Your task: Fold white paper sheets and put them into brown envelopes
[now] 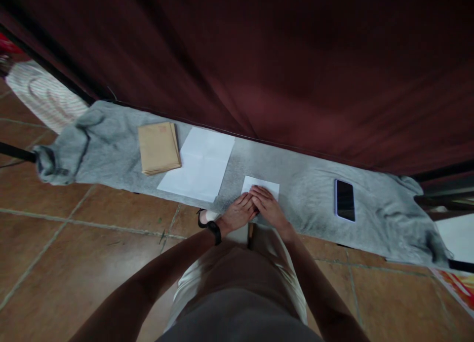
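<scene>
Grey fleece blanket (303, 174) covers a narrow desk below a dark red curtain (296, 60). At 10 o'clock, a stack of tan paper envelopes (158, 148); whether anything is inside cannot be told. Beside it, a flat white paper sheet (200, 165). At centre, left hand (239, 212) and right hand (269, 207) press flat, fingers extended, on a small folded white paper (262, 185). At 3 o'clock, a lilac-edged smartphone (344, 200). Risk, judged: soft cloth could shift and skew the crease.
</scene>
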Demonstrator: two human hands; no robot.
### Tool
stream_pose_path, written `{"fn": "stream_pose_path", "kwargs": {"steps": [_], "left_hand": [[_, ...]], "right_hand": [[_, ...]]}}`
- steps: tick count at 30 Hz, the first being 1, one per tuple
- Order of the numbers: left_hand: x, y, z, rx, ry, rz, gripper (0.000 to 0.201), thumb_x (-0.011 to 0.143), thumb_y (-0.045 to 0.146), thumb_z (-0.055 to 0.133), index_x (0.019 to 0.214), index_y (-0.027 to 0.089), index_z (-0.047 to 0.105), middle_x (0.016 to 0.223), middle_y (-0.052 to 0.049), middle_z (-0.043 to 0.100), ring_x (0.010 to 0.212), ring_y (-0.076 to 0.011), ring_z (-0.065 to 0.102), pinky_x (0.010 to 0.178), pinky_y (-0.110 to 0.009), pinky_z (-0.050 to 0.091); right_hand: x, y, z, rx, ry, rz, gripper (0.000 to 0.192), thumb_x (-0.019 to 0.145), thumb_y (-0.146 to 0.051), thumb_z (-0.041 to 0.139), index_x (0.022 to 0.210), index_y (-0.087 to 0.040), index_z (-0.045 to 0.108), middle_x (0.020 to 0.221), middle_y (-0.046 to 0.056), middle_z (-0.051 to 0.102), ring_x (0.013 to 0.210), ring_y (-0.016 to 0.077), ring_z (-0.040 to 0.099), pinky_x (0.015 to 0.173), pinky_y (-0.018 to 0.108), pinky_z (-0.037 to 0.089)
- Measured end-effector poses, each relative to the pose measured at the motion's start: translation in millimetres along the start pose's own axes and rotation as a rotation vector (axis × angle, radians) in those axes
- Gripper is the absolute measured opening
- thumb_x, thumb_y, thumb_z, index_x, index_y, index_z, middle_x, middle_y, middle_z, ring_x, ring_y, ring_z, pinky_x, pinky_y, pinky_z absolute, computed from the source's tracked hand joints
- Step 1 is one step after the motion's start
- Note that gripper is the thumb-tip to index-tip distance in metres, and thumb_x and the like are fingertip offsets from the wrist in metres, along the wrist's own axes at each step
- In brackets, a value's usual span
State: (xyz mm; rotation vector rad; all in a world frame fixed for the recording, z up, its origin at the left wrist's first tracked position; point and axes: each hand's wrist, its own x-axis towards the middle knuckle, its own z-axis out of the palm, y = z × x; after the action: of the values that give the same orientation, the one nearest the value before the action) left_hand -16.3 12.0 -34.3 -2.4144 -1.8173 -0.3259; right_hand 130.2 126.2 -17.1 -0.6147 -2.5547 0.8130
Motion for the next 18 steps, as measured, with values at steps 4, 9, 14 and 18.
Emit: {"fn": "stream_pose_path", "kwargs": {"steps": [4,9,14,18], "left_hand": [[-2,-1,4.3,-0.005,0.033,0.026,0.036,0.101,0.029,0.052,0.128,0.008,0.064,0.131,-0.018,0.068,0.135,-0.0257,0.056,0.122,-0.044,0.037],[-10,-1,2.4,0.003,0.06,0.021,0.04,0.101,0.032,0.052,0.133,0.009,0.062,0.137,-0.017,0.065,0.136,-0.0269,0.056,0.122,-0.047,0.036],[-15,1,-4.2,-0.002,0.015,-0.011,0.047,0.104,0.032,0.044,0.144,0.01,0.055,0.152,-0.017,0.053,0.147,-0.0265,0.044,0.126,-0.046,0.031],[-16,1,-8.4,-0.042,-0.031,-0.036,0.053,0.105,0.036,0.041,0.153,0.014,0.046,0.16,-0.014,0.042,0.153,-0.0254,0.033,0.128,-0.047,0.028]], "right_hand": [[11,-3,5,-0.048,-0.086,-0.07,0.042,0.108,-0.029,0.035,0.141,-0.026,0.062,0.143,0.006,0.063,0.138,0.0201,0.054,0.123,0.048,0.038],[21,6,7,-0.184,-0.103,-0.053,0.041,0.109,-0.031,0.039,0.143,-0.024,0.06,0.152,0.007,0.056,0.143,0.0213,0.048,0.124,0.046,0.034],[26,16,8,-0.275,-0.065,0.002,0.043,0.108,-0.03,0.043,0.149,-0.023,0.054,0.156,0.007,0.051,0.145,0.0196,0.045,0.126,0.042,0.033],[26,22,6,-0.324,-0.025,0.07,0.045,0.107,-0.026,0.042,0.15,-0.022,0.051,0.157,0.007,0.049,0.146,0.0189,0.044,0.126,0.042,0.033]]}}
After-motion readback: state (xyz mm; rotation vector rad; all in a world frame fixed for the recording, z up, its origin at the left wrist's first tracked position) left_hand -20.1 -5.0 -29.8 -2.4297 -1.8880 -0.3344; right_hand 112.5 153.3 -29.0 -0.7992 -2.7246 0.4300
